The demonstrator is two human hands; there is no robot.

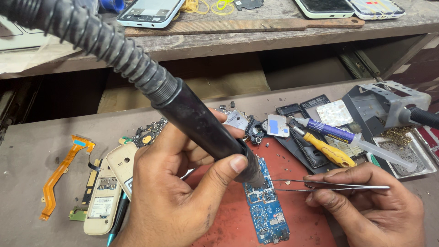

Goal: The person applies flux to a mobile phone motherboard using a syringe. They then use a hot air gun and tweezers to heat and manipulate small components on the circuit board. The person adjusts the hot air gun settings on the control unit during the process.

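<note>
My left hand (178, 192) grips a black hot-air wand (206, 132) with a ribbed hose (91, 36) running up to the top left. Its nozzle points down at the top of a blue phone circuit board (267, 215) lying on a red mat (302, 215). My right hand (370, 206) holds thin metal tweezers (320, 185), whose tips reach left to the board just beside the nozzle.
A beige phone shell (107, 192) and an orange flex cable (59, 176) lie at the left. A yellow-handled screwdriver (327, 151), a syringe (352, 139), black phone frames (306, 114) and a grey iron stand (388, 105) sit at the right. Phones (148, 11) rest on the upper shelf.
</note>
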